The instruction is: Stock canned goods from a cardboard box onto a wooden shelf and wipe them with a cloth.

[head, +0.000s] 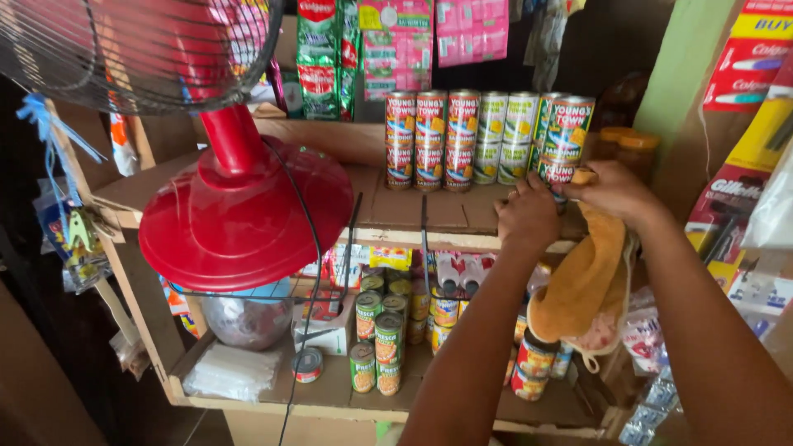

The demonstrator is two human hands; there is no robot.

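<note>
Orange cloth hangs from the right hand, gripped; the left hand closes on an upright green-labelled can (bottom of its stack) between both hands on the cardboard shelf.

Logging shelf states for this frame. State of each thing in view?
Left hand: on the can at the stack's right end, upper shelf.
Right hand: grip closed on the orange cloth.
Orange cloth: hanging down past the shelf edge.
Stacked cans: upright, two high, in a row.
Lower-shelf cans: upright, stacked in a cluster.
Red fan: sitting on the shelf; spinning or not, cannot tell.
</note>
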